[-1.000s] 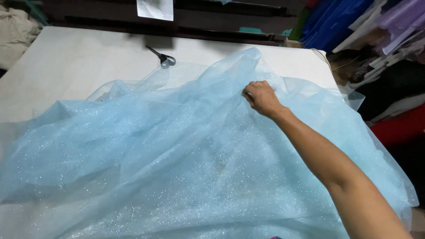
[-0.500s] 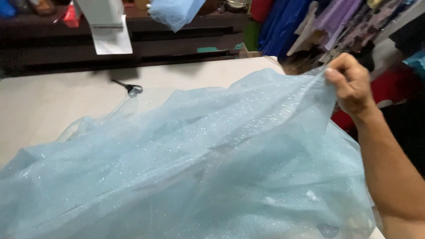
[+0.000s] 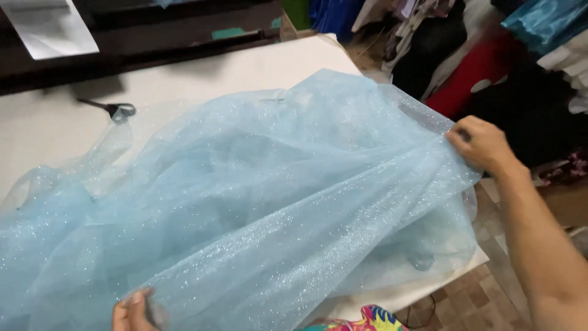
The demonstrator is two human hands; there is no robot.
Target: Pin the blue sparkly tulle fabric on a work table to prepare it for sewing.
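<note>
Since half a second ago, your right hand has moved lower and pulled the thin, sparkly, light blue net cloth out past the right edge of the big pale flat table. That hand is pinching the cloth edge tight. Your left hand has come into view at the bottom, gripping the near edge of the cloth. The cloth lies spread over most of the table. Watch out: it is very thin, so a hard tug could rip it, and the black scissors sit just beside its far edge, where it could snag or drag them. You can count one cloth, one pair of scissors, one table and two hands.
</note>
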